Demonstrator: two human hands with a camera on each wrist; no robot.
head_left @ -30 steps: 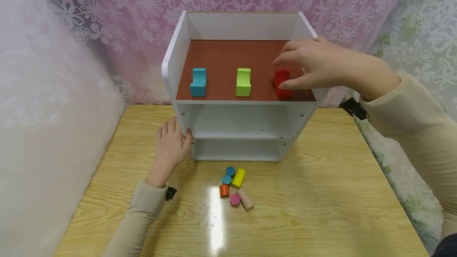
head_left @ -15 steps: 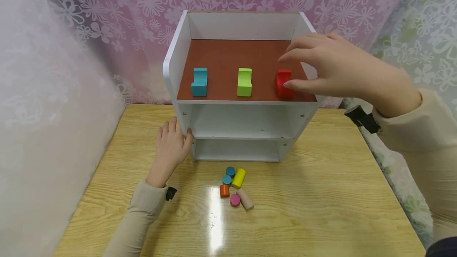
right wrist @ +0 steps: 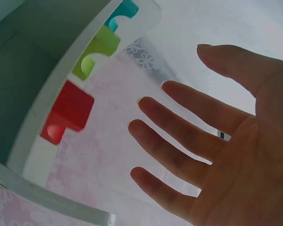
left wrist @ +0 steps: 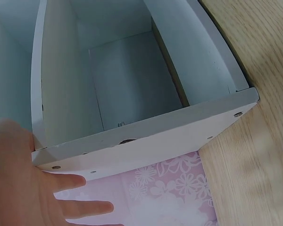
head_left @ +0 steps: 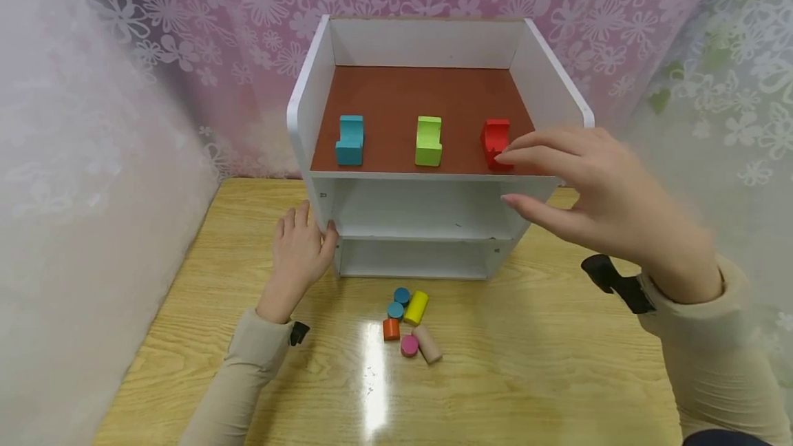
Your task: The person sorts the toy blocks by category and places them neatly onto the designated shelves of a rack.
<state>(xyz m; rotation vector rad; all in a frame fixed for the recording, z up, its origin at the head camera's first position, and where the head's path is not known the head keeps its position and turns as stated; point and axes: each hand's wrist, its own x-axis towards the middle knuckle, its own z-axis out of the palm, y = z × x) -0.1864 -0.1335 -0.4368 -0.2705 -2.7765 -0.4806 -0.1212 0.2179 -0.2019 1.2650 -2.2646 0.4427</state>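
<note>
My left hand [head_left: 299, 253] rests on the left side panel of a small white shelf [head_left: 427, 43], thumb at its front edge. In the left wrist view its fingers [left wrist: 87, 207] stretch straight along the outside. My right hand [head_left: 610, 191] hovers in front of the shelf's right side, fingers spread and holding nothing. From the head it overlaps the lower corner of a red notched block [head_left: 495, 131]; the right wrist view shows a gap between fingers and block. The red block stands on the brown top in a row with a lime green block [head_left: 428, 151] and a blue one [head_left: 350, 150].
On the wooden table [head_left: 526, 363] before the shelf lie several small cylinders: two blue, a yellow [head_left: 416, 308], an orange [head_left: 391, 330], a pink [head_left: 409, 345] and a plain wood one [head_left: 427, 344]. A pink floral curtain [head_left: 260, 5] hangs behind the shelf.
My right hand has drawn away from the red block, back toward me and to the right, leaving the block standing. The left hand stays on the side panel.
</note>
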